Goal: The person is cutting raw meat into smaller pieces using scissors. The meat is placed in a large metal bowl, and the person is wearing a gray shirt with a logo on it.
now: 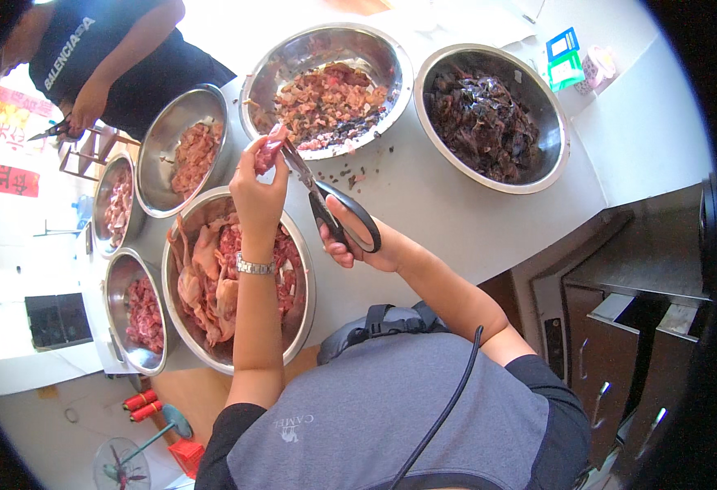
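Between the fingers of my left hand is a piece of raw red meat, raised above the table near the rim of a large metal bowl of chopped meat. My right hand grips black-handled kitchen scissors, whose blades touch or nearly touch the meat. Under my left forearm stands a metal bowl with whole plucked birds and red meat pieces. Another metal bowl, heaped with dark, wet, blackish pieces, stands at the upper right.
Smaller metal bowls of cut meat line the left side. Dark crumbs lie on the white table. Across it, a co-worker in a dark top holds scissors. Dark cabinets are at the right.
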The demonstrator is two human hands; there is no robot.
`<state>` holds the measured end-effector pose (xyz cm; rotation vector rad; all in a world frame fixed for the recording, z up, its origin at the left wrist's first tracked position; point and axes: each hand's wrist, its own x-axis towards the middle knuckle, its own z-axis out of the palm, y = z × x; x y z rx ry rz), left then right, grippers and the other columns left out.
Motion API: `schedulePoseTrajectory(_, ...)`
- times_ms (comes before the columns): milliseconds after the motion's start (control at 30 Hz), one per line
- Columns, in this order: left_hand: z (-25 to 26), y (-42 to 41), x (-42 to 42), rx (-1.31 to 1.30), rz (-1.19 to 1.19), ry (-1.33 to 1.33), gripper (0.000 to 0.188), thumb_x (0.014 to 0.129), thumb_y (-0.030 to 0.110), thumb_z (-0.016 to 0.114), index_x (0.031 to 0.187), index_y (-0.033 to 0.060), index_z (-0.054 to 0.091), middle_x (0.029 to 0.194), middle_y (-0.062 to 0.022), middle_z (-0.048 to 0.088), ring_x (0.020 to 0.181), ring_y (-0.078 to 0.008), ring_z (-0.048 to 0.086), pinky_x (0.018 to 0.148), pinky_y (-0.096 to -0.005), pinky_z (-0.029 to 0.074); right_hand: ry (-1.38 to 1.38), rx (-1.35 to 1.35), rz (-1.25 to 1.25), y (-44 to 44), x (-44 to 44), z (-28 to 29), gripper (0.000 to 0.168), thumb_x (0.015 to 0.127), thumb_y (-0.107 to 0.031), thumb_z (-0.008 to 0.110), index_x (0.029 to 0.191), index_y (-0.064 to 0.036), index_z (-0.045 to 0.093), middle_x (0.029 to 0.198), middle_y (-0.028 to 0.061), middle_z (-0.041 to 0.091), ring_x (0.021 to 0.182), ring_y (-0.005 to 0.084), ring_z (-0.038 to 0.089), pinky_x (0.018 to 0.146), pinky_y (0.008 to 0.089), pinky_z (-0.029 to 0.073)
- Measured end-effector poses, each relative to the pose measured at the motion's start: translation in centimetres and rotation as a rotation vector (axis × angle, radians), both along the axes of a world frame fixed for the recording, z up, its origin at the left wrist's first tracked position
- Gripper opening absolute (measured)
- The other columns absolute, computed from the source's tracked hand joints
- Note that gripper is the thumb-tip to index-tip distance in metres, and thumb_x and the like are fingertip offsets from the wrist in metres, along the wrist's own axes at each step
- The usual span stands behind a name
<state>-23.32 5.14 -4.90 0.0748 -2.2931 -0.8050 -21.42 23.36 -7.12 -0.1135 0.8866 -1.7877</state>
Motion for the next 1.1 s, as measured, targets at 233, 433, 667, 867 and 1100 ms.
schedulePoseTrajectory(233, -0.4, -0.4, 0.2, -0.052, 0.023, 0.011, 0.024, 0.076, 0.007, 0.064, 0.098, -0.0008, 0.061, 0.079, -0.0126, 0.063, 0.066, -0.0207, 0.061, 0.062, -0.0306, 0.049, 0.142, 0.138, -0.011, 0.5, -0.3, -1.5, 0.049, 0.081, -0.056, 0.056, 0.073, -0.008, 0.048, 0.053, 0.0011, 0.048, 0.045, 0.0123, 0.049, 0.042, 0.0241, 0.036)
schedulePoseTrajectory(433, 0.5, -0.1, 0.5, -0.114, 0.078, -0.058, 0.025, 0.073, 0.007, 0.065, 0.096, -0.0017, 0.063, 0.077, -0.0135, 0.063, 0.064, -0.0231, 0.061, 0.062, -0.0317, 0.048, 1.133, 0.85, -0.382, -0.5, 0.9, -2.7, 0.038, 0.076, -0.036, 0.063, 0.08, 0.0, 0.054, 0.071, 0.0213, 0.062, 0.074, 0.0397, 0.061, 0.065, 0.0453, 0.049)
schedulePoseTrajectory(667, 0.4, 0.5, 0.5, -0.013, 0.091, -0.048, 0.025, 0.074, 0.01, 0.068, 0.097, -0.0006, 0.066, 0.064, -0.0098, 0.061, 0.056, -0.0085, 0.054, 0.055, -0.0249, 0.044, 0.354, 0.362, -0.205, 0.6, -1.1, -3.6, 0.042, 0.072, -0.048, 0.071, 0.068, -0.008, 0.057, 0.056, -0.0036, 0.048, 0.045, 0.0039, 0.04, 0.041, 0.0207, 0.029)
schedulePoseTrajectory(867, 0.0, 1.1, -0.1, 0.13, 0.121, -0.075, 0.027, 0.075, 0.012, 0.068, 0.099, 0.0005, 0.066, 0.054, -0.0028, 0.05, 0.054, -0.0027, 0.045, 0.05, -0.0218, 0.039, 0.004, 0.066, -0.279, 0.0, 0.7, -2.5, 0.035, 0.078, -0.04, 0.068, 0.073, -0.009, 0.054, 0.054, -0.006, 0.044, 0.04, 0.001, 0.037, 0.036, 0.015, 0.024)
schedulePoseTrajectory(1100, -0.3, 1.7, -0.1, 0.016, 0.193, -0.05, 0.026, 0.073, 0.011, 0.068, 0.096, -0.0008, 0.066, 0.066, -0.0117, 0.062, 0.055, -0.0159, 0.057, 0.054, -0.0287, 0.045, -0.251, -0.035, -0.253, -1.4, 1.4, -1.2, 0.039, 0.079, -0.043, 0.067, 0.077, -0.008, 0.049, 0.054, -0.0066, 0.041, 0.039, 0.0014, 0.035, 0.034, 0.0145, 0.024)
